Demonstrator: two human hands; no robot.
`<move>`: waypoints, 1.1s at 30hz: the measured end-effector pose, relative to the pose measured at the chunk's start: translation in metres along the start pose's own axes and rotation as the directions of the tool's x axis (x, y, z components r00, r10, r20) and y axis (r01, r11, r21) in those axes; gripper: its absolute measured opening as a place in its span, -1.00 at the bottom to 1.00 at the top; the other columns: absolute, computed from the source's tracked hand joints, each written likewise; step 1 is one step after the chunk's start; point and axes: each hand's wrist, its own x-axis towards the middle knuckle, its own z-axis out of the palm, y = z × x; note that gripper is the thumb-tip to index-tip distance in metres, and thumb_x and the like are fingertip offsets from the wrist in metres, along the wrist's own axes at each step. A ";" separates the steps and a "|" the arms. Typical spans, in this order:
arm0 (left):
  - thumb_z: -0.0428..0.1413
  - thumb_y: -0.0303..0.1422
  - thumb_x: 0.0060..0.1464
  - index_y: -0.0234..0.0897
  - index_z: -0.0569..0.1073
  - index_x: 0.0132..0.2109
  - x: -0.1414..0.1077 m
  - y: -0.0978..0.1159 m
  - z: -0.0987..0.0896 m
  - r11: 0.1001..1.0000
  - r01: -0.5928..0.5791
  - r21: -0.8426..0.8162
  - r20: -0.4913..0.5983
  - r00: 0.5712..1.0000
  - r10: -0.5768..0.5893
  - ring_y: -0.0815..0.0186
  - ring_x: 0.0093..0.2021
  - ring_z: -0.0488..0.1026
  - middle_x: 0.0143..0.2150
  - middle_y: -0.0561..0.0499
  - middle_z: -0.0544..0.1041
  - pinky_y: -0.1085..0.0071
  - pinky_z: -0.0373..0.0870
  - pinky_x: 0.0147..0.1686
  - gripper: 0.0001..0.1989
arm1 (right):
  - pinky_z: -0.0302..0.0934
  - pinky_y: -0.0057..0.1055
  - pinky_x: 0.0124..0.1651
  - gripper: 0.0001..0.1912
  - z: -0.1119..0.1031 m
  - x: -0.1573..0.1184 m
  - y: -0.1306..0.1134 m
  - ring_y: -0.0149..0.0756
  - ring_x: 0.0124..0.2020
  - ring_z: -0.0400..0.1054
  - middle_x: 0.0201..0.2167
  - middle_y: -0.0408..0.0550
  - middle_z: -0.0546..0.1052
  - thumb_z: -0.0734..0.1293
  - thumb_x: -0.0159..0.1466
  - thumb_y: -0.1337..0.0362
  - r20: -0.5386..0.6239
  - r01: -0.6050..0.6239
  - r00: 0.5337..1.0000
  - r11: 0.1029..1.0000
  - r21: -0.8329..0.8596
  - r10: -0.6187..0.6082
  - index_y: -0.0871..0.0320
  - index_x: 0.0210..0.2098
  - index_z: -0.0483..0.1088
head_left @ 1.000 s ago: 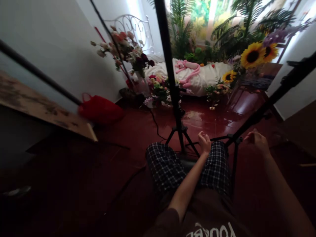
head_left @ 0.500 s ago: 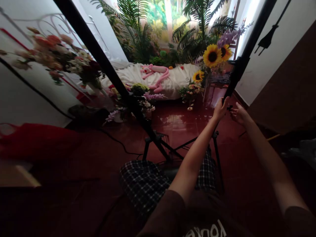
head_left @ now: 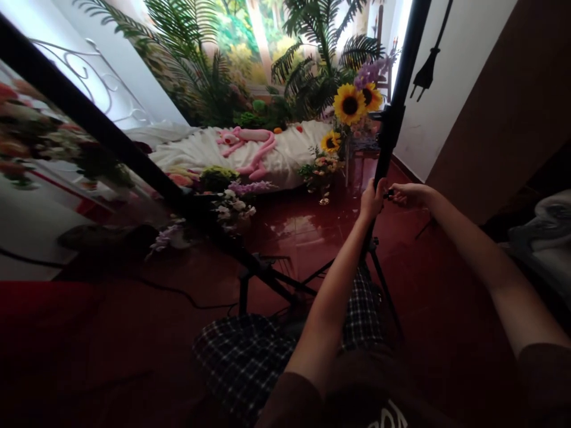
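The light-stand pole (head_left: 393, 119) and its small knob (head_left: 391, 193) are black, the glossy floor tiles (head_left: 289, 232) dark red, the shorts (head_left: 245, 362) black-and-white plaid, the shirt (head_left: 357, 392) dark brown, the plush panther (head_left: 250, 142) pink on a white bedsheet (head_left: 191, 151), and the sunflowers (head_left: 349, 104) yellow with dark centres.

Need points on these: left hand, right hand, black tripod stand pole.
Left hand (head_left: 372, 201), head view, back of the hand.
Right hand (head_left: 413, 193), head view, back of the hand.
Black tripod stand pole (head_left: 404, 71), head view, shaft above the hands.

Head-worn camera looks forward and down at the hands (head_left: 372, 199).
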 end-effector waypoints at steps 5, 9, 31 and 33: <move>-0.07 -0.09 0.34 -0.21 0.39 -0.14 -0.002 0.004 -0.003 1.000 0.020 -0.004 0.027 0.999 -0.020 0.38 -0.41 0.47 -0.37 0.05 0.53 0.44 0.32 -0.33 -0.70 | -0.08 -0.59 -0.69 -0.60 0.005 -0.002 -0.008 -0.52 -0.70 -0.11 -0.65 -0.19 0.16 0.08 0.45 0.12 0.047 -0.198 0.980 0.966 0.170 0.192 0.13 -0.47 0.24; -0.05 -0.02 0.30 -0.18 0.40 -0.18 -0.001 -0.002 0.000 0.997 -0.006 -0.080 -0.016 1.000 0.005 0.35 -0.37 0.48 -0.40 0.04 0.51 0.42 0.35 -0.29 -0.65 | 0.00 -0.57 -0.68 -0.69 0.011 -0.003 -0.013 -0.49 -0.70 -0.01 -0.68 -0.19 0.18 0.21 0.40 0.16 0.016 -0.260 0.964 0.932 0.252 0.264 0.12 -0.46 0.29; -0.10 0.07 0.27 -0.20 0.32 -0.32 0.002 -0.008 0.004 0.994 -0.022 -0.105 -0.002 1.000 0.022 0.39 -0.42 0.42 -0.43 0.05 0.45 0.44 0.35 -0.31 -0.56 | 0.22 -0.51 -0.33 -0.78 -0.005 0.006 0.031 -0.45 -0.43 0.34 -0.47 -0.18 0.52 0.53 0.01 0.38 -0.053 0.488 0.872 0.873 0.028 -0.486 0.21 -0.38 0.45; -0.10 0.07 0.27 -0.19 0.34 -0.30 0.002 -0.009 0.004 0.994 -0.016 -0.104 -0.003 1.000 0.016 0.38 -0.43 0.41 -0.43 0.06 0.44 0.44 0.34 -0.32 -0.56 | 0.16 -0.53 -0.37 -0.79 -0.005 0.005 0.026 -0.47 -0.47 0.29 -0.50 -0.20 0.49 0.53 -0.02 0.42 -0.115 0.532 0.825 0.829 -0.172 -0.553 0.20 -0.45 0.44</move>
